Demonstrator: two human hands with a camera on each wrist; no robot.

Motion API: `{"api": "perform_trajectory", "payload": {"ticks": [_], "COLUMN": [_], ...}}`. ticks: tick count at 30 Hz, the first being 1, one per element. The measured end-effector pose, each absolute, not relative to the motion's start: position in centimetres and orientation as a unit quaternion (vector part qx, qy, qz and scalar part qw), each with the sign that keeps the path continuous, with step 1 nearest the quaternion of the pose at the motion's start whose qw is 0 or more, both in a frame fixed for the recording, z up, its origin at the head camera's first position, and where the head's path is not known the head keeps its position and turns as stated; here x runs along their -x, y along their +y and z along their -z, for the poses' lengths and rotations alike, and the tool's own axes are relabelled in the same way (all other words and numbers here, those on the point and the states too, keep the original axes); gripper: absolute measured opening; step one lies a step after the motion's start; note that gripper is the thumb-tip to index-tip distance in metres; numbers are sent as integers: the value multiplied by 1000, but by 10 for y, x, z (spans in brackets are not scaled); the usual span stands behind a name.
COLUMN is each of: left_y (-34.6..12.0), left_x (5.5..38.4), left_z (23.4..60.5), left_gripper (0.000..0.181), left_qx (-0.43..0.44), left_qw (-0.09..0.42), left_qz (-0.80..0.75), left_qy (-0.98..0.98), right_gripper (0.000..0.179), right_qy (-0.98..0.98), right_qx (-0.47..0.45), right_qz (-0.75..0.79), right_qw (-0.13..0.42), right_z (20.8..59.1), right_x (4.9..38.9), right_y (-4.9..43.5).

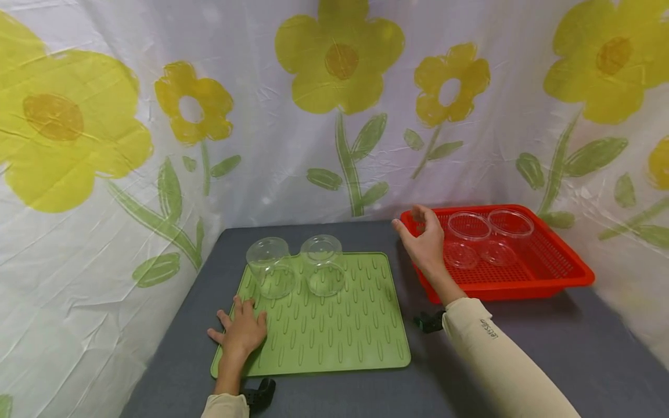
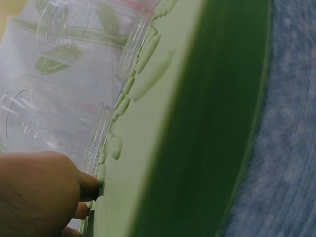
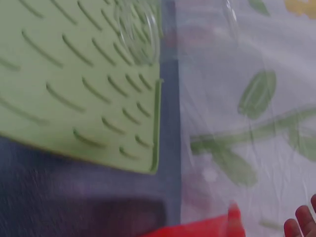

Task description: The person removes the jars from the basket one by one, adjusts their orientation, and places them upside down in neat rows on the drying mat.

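Two clear plastic jars, a left one (image 1: 270, 267) and a right one (image 1: 322, 266), stand mouth down near the back of a green ridged mat (image 1: 334, 339). My left hand (image 1: 243, 331) rests on the mat's left edge with its fingers spread. In the left wrist view that hand (image 2: 44, 190) appears low beside the near jar (image 2: 49, 116). My right hand (image 1: 425, 241) is raised over the left rim of a red basket (image 1: 556, 290), fingers bent loosely with nothing between them. Fingertips of the right hand (image 3: 302, 222) show at the corner of the right wrist view.
Inside the basket are two more clear round containers, one on the left (image 1: 469, 226) and one on the right (image 1: 511, 223). The mat and basket lie on a dark grey table (image 1: 366, 395). A white flowered curtain (image 1: 251, 174) hangs behind and at the sides.
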State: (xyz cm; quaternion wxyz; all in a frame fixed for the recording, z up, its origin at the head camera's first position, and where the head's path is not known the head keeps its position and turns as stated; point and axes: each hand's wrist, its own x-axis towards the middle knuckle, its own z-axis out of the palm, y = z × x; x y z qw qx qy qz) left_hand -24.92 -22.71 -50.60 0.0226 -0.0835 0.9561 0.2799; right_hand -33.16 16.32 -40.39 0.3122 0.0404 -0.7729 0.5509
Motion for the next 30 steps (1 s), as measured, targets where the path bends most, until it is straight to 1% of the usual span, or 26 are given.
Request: {"api": "perform_trajectory", "payload": {"ticks": [8,13,18,30], "left_y": [-228,-229,-228,-228], "left_x": [250,250,249,249], "left_z": [509,508,506,507], "left_gripper": [56,56,56,56], "left_qx": [85,86,82,85], "left_qw": [29,31,19,23], "left_qz": [-282,-281,-280,-282], "left_qy": [955,955,956,955], "right_gripper": [54,58,68,90], "right_qy": [-797,-823,-856,-905], "right_qx": [19,52,87,121], "right_qz": [-500,-455,-409,-352], "right_qw": [337,335,304,207], "right_z": [401,395,390,392], "right_x": [342,347,349,350], "right_y": [203,232,259,301]}}
